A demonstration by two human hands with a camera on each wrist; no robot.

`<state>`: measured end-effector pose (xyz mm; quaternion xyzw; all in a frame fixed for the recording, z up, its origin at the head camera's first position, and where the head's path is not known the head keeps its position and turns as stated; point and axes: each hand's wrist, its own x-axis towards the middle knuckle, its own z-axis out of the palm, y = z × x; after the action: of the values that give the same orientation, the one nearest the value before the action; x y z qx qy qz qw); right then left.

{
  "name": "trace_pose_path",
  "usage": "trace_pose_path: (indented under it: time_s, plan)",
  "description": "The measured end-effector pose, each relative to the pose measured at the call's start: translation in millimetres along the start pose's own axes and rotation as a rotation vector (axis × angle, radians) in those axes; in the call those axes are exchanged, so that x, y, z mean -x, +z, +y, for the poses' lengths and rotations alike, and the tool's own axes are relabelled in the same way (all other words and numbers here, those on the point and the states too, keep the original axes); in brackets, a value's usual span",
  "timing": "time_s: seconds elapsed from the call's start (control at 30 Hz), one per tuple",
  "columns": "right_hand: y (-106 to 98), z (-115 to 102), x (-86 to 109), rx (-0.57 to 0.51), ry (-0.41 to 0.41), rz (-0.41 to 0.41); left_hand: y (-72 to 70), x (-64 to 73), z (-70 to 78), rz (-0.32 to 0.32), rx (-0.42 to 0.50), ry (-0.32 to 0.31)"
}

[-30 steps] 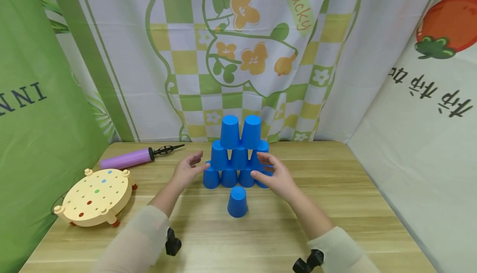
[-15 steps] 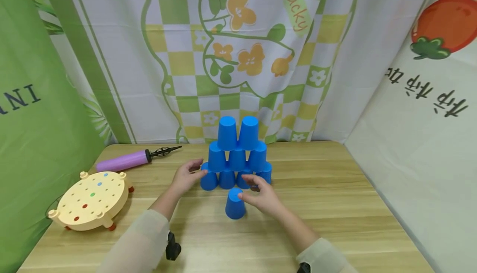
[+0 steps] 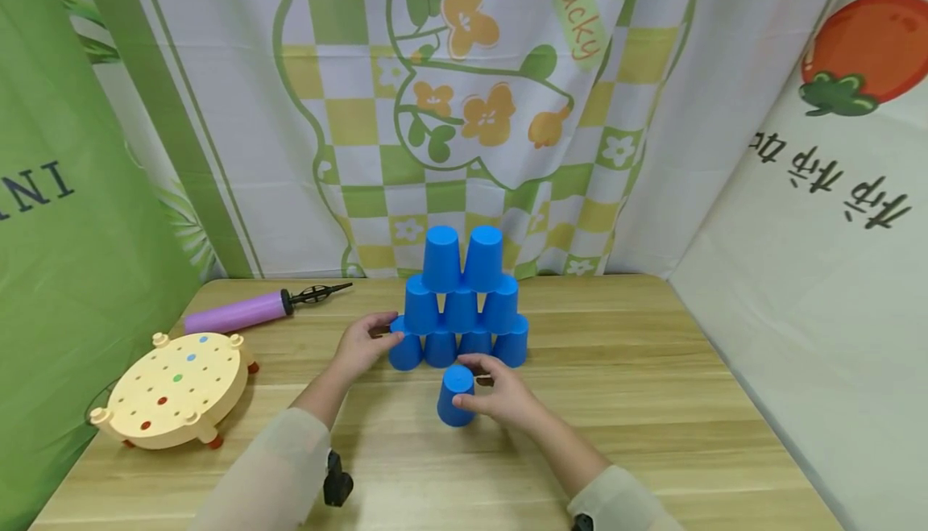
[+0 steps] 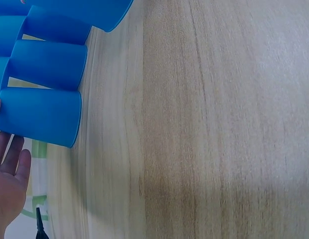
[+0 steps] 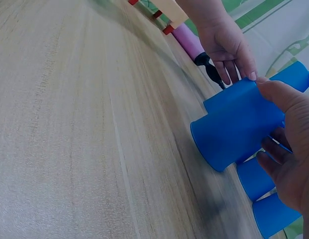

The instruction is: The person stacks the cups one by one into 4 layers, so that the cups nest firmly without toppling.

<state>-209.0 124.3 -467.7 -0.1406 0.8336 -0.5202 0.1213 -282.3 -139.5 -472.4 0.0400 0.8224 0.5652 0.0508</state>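
Upside-down blue cups (image 3: pixel 460 309) form a stack in three tiers, with two cups on top. A single blue cup (image 3: pixel 455 398) stands upside down on the table in front of it. My right hand (image 3: pixel 507 398) holds this cup from the right, thumb on the near side and fingers round the back; in the right wrist view the thumb lies along the cup (image 5: pixel 236 124). My left hand (image 3: pixel 362 344) is beside the stack's lower left cup (image 3: pixel 406 347), fingers extended behind it and thumb near its side. Whether those fingers touch the cup I cannot tell.
A purple hand pump (image 3: pixel 239 312) with a black nozzle lies at the back left of the wooden table (image 3: pixel 638 402). In front of it sits a round cream pegboard-like toy (image 3: pixel 174 390) with short legs. Printed curtains (image 3: pixel 362 112) hang behind the table.
My right hand has come down and left from the stack's right side to the single cup and closed round it. The left hand has moved slightly down, staying beside the stack.
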Motion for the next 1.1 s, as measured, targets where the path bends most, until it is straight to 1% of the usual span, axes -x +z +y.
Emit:
trace_pose_path:
  time_s: [0.1, 0.4, 0.6, 0.73, 0.83, 0.97, 1.1]
  plan:
    - [1.2, 1.4, -0.5, 0.004, 0.007, -0.002, 0.3, 0.4, 0.3, 0.002, 0.015, -0.013]
    - [2.0, 2.0, 0.6, 0.01, 0.022, 0.01, 0.4, -0.3, -1.7, -0.001, 0.025, -0.018]
    - [-3.3, -4.3, 4.0, -0.001, 0.022, 0.031, -0.2, -0.6, -2.2, 0.0, 0.014, -0.026]
    - [-14.1, -14.7, 9.6, -0.019, -0.001, 0.043, 0.2, -0.6, -1.2, -0.003, 0.01, -0.028]
    - [-25.9, -25.7, 14.6, -0.024, -0.023, 0.048, 0.1, -0.4, -1.3, -0.005, 0.008, -0.026]
    - [-45.6, -45.0, 18.6, 0.019, -0.043, 0.064, 0.4, -0.7, -2.5, -0.003, 0.013, -0.021]
    - [-67.9, -70.9, 18.9, 0.056, -0.091, 0.076, 0.4, -0.9, -3.5, 0.004, 0.016, -0.016]
